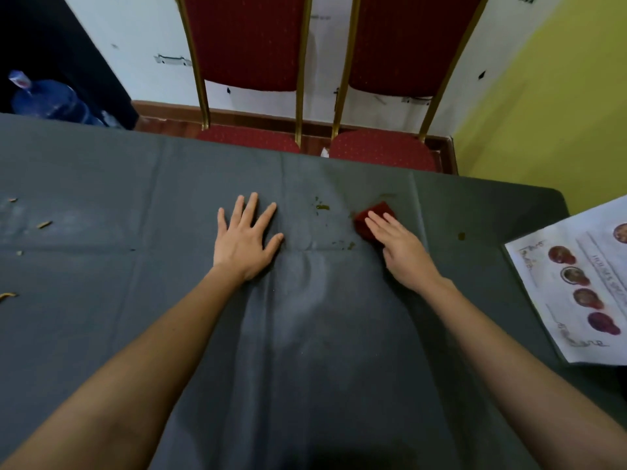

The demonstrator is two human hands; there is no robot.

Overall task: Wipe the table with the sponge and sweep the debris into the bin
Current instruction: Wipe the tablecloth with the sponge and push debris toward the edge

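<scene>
Sponge [376,209], dark red, lies on the grey table [101,171] just right of the frame's centre, under the right hand [403,252]. That hand lies flat on it with its fingers straight and together, pressing rather than gripping; only the sponge's far corner and left edge show past the fingertips. The left hand [246,240] rests flat on the table to the left of centre, fingers spread wide, holding nothing.

Between the two hands, near the sponge, are green bits [322,207] and small specks. More crumbs [44,224] lie scattered at the left edge of the frame, well apart from both hands. A pale smear [305,293] runs down the table between the forearms.

At the right edge a printed sheet [576,283] with round pictures lies on the table. Two red chairs [244,45] stand behind the table at the top of the frame, and a blue water bottle [47,100] lies in the upper left.
</scene>
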